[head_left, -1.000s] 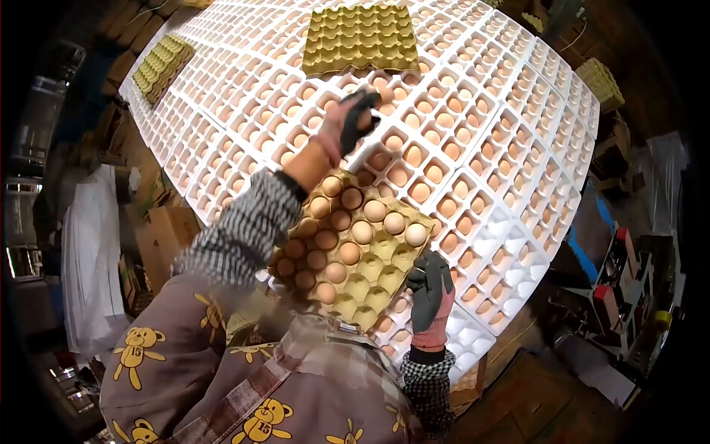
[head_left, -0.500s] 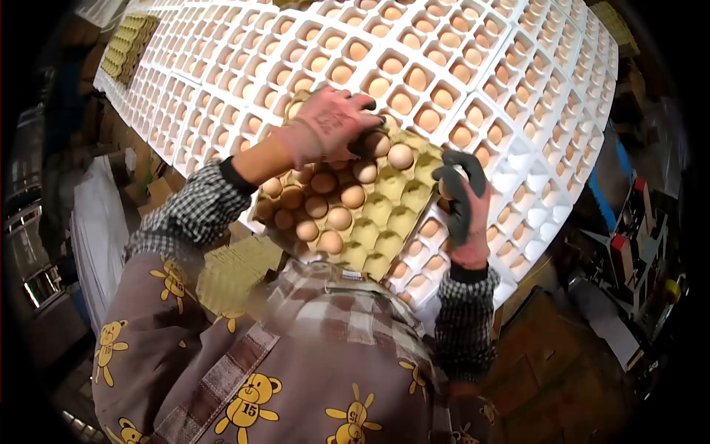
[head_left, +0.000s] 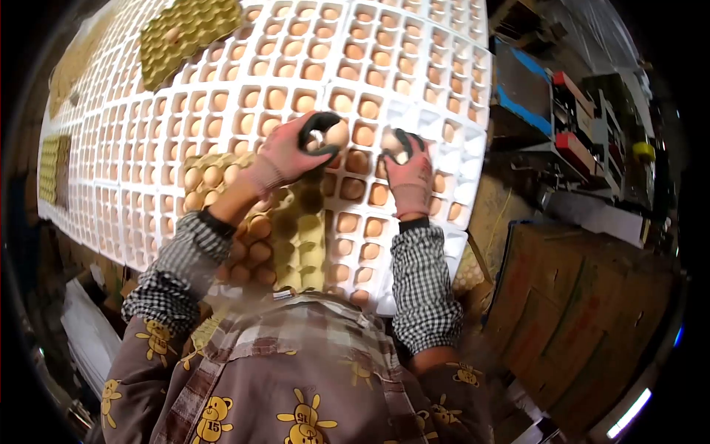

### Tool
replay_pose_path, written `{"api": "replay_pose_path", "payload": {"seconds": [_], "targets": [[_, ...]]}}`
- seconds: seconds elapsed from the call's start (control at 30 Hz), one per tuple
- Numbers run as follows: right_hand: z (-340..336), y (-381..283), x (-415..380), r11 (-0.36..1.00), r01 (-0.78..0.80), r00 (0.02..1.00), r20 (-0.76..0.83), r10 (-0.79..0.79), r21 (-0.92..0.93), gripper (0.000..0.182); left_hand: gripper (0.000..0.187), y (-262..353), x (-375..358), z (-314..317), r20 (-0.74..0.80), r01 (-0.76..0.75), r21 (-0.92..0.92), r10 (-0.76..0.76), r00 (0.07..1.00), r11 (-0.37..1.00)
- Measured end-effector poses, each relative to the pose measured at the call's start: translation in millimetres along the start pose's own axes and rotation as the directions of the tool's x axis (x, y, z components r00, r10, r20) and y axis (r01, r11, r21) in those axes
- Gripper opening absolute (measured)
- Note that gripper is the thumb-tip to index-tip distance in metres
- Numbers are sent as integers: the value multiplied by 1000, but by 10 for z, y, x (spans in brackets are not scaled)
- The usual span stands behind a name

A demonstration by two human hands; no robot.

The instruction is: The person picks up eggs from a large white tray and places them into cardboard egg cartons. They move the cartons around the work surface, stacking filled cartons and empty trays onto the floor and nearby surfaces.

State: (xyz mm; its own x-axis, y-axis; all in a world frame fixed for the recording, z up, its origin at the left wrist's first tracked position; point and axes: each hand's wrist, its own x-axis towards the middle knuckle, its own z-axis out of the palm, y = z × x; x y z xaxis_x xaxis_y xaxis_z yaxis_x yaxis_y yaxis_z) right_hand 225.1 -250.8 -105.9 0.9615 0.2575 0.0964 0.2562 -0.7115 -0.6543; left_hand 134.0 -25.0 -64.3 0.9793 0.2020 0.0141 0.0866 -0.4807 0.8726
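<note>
My left hand [head_left: 285, 157], in a pink glove with dark fingertips, is closed around a brown egg [head_left: 337, 134]. Another egg seems to sit deeper in its grip. My right hand [head_left: 411, 174], gloved alike, curls its fingers on a pale egg [head_left: 391, 140] over a cup of the white foam egg tray [head_left: 396, 109]. Below my left hand lies a yellowish pulp egg tray [head_left: 302, 248], with brown eggs [head_left: 259, 226] on its left part and bare cups on its right. My left forearm hides some of it.
White foam trays full of eggs spread far to the left and back. A pulp tray [head_left: 185, 37] with one egg lies on them, and another pulp stack [head_left: 54, 169] stands at far left. Cardboard boxes [head_left: 569, 311] and red-marked equipment [head_left: 573, 152] are at right.
My left hand has risen off the pulp tray with eggs in it. My right hand has left the tray's edge and now reaches over the foam cups. The view has turned.
</note>
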Motion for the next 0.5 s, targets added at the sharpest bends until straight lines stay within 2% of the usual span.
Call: {"api": "replay_pose_path", "payload": {"seconds": [0.03, 0.07, 0.1, 0.13, 0.2, 0.23, 0.27, 0.3, 0.33, 0.37, 0.4, 0.47, 0.5], "targets": [[-50, 56, 7, 988, -47, 999, -9, 49, 146, 47, 52, 265, 230, 196, 94, 138, -220, -120, 988, 966], [-80, 106, 53, 953, -81, 996, -15, 89, 292, 48, 47, 203, 474, 453, 81, 29, -207, -12, 997, 978], [-57, 304, 94, 847, -188, 971, -35, 237, 497, 45, 46, 395, 643, 590, 62, 16, -53, -12, 998, 998], [-220, 432, 151, 622, -285, 938, 79, 336, 730, 40, 44, 444, 811, 741, 73, -43, 284, 23, 997, 958], [-363, 760, 122, 579, -240, 920, -7, 391, 779, 38, 42, 251, 1089, 1048, 149, -52, 541, -34, 988, 840], [-396, 804, 162, 743, -68, 930, -227, 289, 666, 39, 43, 306, 1132, 1146, 99, -73, 502, 27, 995, 862], [-457, 863, 164, 676, -37, 929, -224, 295, 736, 41, 44, 369, 1166, 1245, 51, -102, 462, 88, 995, 881], [-481, 910, 187, 728, -28, 945, -219, 243, 685, 43, 46, 394, 1168, 1357, 83, -201, 217, 188, 979, 955], [-505, 869, 185, 774, -26, 961, -197, 193, 633, 46, 48, 438, 1204, 1451, 208, -163, 57, 148, 967, 985], [-448, 940, 164, 971, -26, 972, -221, 80, 237, 51, 49, 378, 1205, 1610, 214, -312, 255, 261, 941, 915], [-401, 989, 141, 997, 36, 990, -136, -45, -68, 52, 51, 313, 1199, 1746, 241, -447, 436, 378, 894, 781], [-323, 1028, 112, 962, 73, 993, -68, -94, -263, 51, 56, 294, 1153, 1777, 244, -404, 505, 322, 915, 763], [-302, 1048, 106, 958, 80, 994, -54, -98, -276, 49, 56, 249, 1064, 1708, 248, -404, 552, 319, 915, 729]]}}
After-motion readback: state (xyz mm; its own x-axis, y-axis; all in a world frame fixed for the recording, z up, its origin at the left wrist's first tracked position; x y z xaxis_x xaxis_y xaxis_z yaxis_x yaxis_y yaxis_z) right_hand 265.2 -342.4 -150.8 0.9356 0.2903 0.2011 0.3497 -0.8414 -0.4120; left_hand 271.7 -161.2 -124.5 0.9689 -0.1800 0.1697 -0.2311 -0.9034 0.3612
